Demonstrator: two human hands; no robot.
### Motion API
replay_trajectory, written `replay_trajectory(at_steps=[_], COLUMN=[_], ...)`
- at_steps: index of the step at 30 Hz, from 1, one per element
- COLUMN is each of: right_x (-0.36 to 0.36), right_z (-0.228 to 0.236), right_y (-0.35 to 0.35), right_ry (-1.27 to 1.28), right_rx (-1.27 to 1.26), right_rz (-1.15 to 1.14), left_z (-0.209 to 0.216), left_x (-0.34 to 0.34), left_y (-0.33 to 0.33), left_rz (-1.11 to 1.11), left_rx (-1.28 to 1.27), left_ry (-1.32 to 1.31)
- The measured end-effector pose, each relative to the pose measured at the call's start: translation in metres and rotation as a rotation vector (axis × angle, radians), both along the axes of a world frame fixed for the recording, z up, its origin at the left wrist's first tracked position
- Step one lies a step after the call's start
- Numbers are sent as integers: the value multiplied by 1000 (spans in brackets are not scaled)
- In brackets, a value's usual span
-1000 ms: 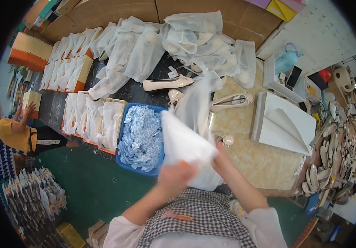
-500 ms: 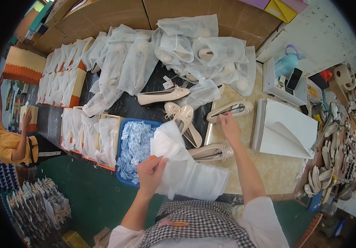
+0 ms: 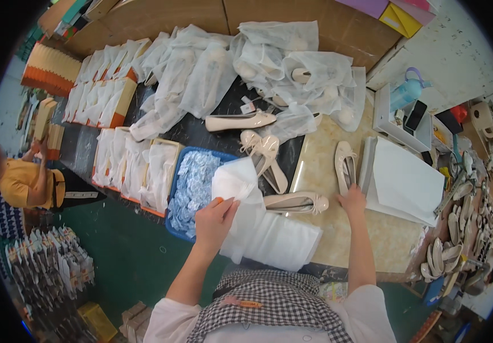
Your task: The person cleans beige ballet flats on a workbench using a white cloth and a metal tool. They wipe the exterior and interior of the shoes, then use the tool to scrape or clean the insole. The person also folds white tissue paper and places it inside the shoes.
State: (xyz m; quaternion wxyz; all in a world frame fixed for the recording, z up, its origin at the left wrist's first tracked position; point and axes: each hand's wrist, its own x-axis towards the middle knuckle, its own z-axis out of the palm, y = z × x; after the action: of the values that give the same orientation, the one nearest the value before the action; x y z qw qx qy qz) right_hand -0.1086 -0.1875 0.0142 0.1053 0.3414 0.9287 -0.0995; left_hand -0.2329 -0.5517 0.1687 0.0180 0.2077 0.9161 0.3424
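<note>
My left hand (image 3: 213, 224) is closed, pinching the edge of a thin white shoe bag (image 3: 236, 178) over a stack of white bags (image 3: 281, 243) at the table's near edge. On the right, my right hand (image 3: 354, 200) grips the heel end of a beige ballet flat (image 3: 344, 157), its bowed toe pointing away from me. Between my hands lies another flat with a bow (image 3: 295, 203). Beyond it, a pair of flats (image 3: 266, 153) lies crossed, and a single flat (image 3: 239, 121) with a white tag rests on the black surface.
A blue basket (image 3: 179, 233) holds many small blue-white packets (image 3: 197, 174). Shoe boxes (image 3: 122, 103) with wrapped shoes stand left; bagged shoes (image 3: 206, 80) pile up at the back. A paper stack (image 3: 406, 177) and a white tray (image 3: 384, 120) are at right. A person in yellow (image 3: 26, 183) stands far left.
My right hand has moved right and nearer with the flat, which has turned from lying crosswise to toe away. The left hand still pinches the bag. The view has shifted slightly.
</note>
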Motion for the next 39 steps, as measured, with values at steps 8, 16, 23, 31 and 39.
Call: replay_trajectory(at_steps=[8, 16, 23, 31, 39], right_x=[60, -40, -127, -126, -150], right_z=[140, 160, 178, 65, 66], right_y=[-61, -200, -289, -197, -151], right_ry=[286, 245, 451, 153, -188], right_rx=[-827, -1470, -1533, -710, -477], right_rz=[180, -26, 518, 551, 244], left_z=[-33, 25, 51, -9, -13], left_x=[-5, 82, 9, 8, 4], left_y=[-14, -21, -88, -74, -74], left_rz=[-31, -184, 402, 425, 325], left_rx=[-125, 258, 408, 557, 329], left_ry=[170, 109, 96, -259, -194])
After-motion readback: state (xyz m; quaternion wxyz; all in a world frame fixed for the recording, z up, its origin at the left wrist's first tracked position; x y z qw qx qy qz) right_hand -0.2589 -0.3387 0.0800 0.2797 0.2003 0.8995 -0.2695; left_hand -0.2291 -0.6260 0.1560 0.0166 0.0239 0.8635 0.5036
